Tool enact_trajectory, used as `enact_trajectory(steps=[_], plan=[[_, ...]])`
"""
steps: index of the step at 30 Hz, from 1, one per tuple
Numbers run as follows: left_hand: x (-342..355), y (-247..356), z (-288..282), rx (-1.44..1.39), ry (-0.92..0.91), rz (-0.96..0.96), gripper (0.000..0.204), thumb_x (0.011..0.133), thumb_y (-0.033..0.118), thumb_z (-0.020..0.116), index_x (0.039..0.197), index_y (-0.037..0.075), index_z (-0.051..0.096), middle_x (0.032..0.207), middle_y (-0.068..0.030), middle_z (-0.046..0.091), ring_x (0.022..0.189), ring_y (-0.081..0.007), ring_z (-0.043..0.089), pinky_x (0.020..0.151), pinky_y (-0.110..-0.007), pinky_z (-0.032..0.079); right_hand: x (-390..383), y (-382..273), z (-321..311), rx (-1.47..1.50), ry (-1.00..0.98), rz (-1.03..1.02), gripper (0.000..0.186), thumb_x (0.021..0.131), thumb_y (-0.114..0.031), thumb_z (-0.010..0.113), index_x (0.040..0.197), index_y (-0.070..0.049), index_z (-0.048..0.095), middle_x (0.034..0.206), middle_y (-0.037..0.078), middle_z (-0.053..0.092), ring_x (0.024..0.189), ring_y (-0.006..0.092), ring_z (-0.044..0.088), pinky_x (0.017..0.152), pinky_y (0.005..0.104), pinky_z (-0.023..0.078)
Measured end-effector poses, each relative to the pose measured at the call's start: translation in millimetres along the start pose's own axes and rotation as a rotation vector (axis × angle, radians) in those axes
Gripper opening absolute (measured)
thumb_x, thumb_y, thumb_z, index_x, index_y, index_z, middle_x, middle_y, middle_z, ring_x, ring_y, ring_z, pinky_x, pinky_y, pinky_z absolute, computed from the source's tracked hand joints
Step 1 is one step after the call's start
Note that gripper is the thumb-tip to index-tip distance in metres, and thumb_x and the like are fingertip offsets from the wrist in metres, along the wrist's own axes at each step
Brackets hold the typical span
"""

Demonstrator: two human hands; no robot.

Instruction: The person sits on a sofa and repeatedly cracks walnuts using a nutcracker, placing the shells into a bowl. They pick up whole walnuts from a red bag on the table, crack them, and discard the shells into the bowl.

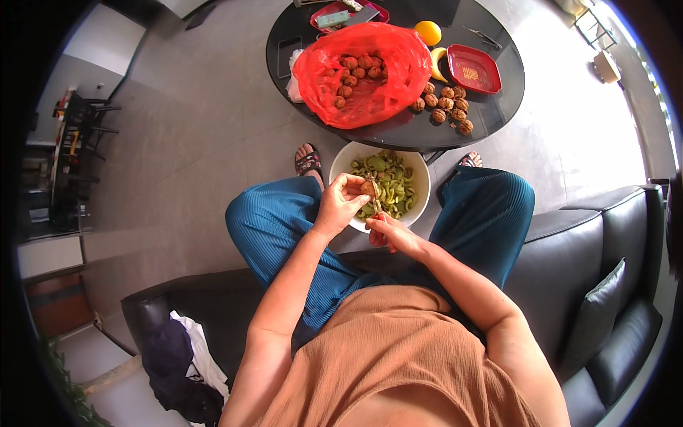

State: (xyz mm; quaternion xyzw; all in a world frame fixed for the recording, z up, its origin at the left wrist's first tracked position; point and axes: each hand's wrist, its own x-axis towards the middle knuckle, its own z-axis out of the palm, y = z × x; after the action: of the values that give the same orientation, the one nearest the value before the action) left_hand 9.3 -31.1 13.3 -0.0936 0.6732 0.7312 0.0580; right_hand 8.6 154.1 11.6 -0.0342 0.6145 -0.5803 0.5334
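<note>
My left hand point(343, 204) is closed with a brown walnut point(367, 188) pinched between thumb and fingers. A slim, narrow tool point(376, 205) is gripped in my right hand point(388, 232), its far end touching the walnut's right side; its exact kind is too small to make out. Both hands are over the near part of a white bowl point(425, 186), which holds many green husk pieces point(398, 186). Beyond it, on the black oval table point(491, 121), an open red plastic bag point(320, 85) contains several walnuts point(359, 67). More walnuts point(446, 104) lie beside the bag.
A red square tray point(474, 69), a banana point(438, 64), an orange fruit point(427, 33) and scissors point(483, 37) are on the table. The bowl stands on the floor between my feet. A black sofa point(562, 256) is around me, with dark and white clothes point(186, 356) at left.
</note>
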Motion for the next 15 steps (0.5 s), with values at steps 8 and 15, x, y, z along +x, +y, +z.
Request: enact_trajectory(steps=[8, 15], plan=[[1.2, 0.9, 1.4, 0.051, 0.010, -0.035, 0.031, 0.083, -0.003, 0.070, 0.111, -0.004, 0.055, 0.101, -0.0099, 0.066, 0.093, -0.0137, 0.065, 0.086, -0.027, 0.053, 4.1, 6.8, -2.1, 0.018, -0.013, -0.015, 0.044, 0.092, -0.053, 0.051, 0.104, -0.010, 0.044, 0.082, 0.004, 0.057, 0.071, 0.0112, 0.054, 0.053, 0.0235, 0.043], [1.1, -1.6, 2.8, 0.014, 0.026, -0.015, 0.030, 0.082, -0.002, 0.071, 0.108, -0.002, 0.056, 0.098, -0.0081, 0.066, 0.090, -0.0124, 0.065, 0.083, -0.026, 0.054, 0.2, 1.9, -1.7, 0.026, 0.028, -0.028, 0.029, 0.092, -0.040, 0.051, 0.092, -0.010, 0.049, 0.068, 0.001, 0.052, 0.058, 0.0098, 0.048, 0.044, 0.0242, 0.037]])
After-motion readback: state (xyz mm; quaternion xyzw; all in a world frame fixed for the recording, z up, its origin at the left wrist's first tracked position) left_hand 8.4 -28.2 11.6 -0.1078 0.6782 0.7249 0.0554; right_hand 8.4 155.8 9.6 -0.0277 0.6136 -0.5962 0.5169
